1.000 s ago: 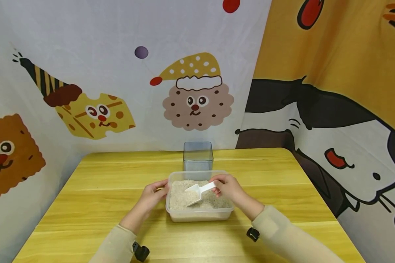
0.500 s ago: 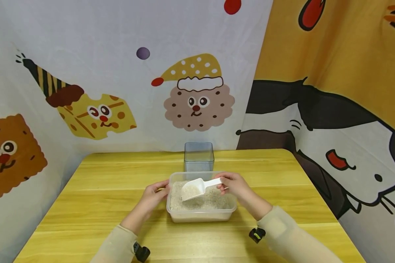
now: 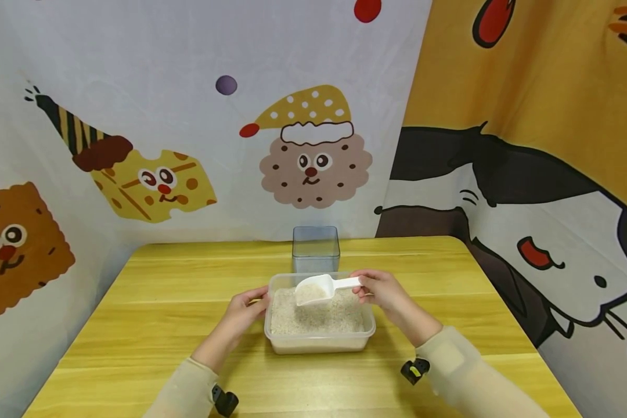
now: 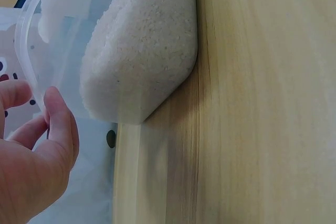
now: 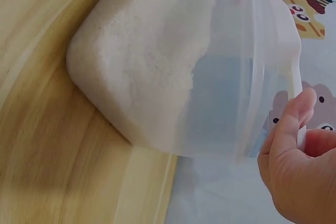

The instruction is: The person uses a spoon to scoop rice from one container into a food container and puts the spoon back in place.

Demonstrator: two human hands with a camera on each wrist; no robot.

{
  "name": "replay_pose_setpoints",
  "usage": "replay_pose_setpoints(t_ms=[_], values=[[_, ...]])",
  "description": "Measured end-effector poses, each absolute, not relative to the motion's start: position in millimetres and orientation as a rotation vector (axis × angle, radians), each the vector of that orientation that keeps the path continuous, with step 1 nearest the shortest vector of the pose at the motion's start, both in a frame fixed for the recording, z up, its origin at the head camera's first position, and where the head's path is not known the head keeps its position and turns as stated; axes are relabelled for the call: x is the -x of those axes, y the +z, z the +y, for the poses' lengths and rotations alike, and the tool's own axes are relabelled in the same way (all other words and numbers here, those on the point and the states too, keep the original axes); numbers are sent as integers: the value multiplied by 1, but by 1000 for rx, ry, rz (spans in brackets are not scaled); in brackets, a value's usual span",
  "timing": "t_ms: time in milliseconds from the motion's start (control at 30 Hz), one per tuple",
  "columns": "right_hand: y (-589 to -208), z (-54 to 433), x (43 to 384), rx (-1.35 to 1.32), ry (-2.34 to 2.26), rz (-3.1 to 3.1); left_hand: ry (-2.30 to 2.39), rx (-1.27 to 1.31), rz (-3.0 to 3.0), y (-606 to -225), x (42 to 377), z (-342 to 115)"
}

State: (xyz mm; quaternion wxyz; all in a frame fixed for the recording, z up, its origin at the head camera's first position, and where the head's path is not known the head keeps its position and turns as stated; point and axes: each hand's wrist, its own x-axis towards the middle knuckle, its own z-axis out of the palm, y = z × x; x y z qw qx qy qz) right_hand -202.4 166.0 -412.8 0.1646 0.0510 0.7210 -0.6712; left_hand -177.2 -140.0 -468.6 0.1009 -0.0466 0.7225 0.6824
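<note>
A clear plastic container (image 3: 319,343) of rice (image 3: 313,320) stands on the table. My right hand (image 3: 380,290) pinches the handle of a white scoop (image 3: 329,287), which holds some rice and is raised over the container. In the right wrist view, thumb and fingers close on the handle (image 5: 295,82) above the rim. My left hand (image 3: 244,310) holds the container's left rim. Seen from the left wrist, its thumb and fingers (image 4: 58,114) pinch that rim, with rice (image 4: 152,51) showing through the wall.
A bluish clear square container (image 3: 316,255) stands right behind the rice container. The wooden table (image 3: 188,278) ends at a wall cloth with cartoon prints (image 3: 313,168) at the back.
The scoop has come up out of the rice with a load and levelled. My right hand has moved up and to the right, while the left hand stays at the rim.
</note>
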Motion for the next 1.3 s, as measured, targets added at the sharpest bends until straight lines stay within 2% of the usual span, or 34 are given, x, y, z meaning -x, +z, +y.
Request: replay_pose_setpoints(t_ms=[633, 1300], values=[[-411, 178, 208, -131, -2089, 1875, 1996, 142, 2141, -468, 177, -141], [-392, 188, 235, -238, -2231, 1902, 2001, 157, 2142, -468, 176, -141]])
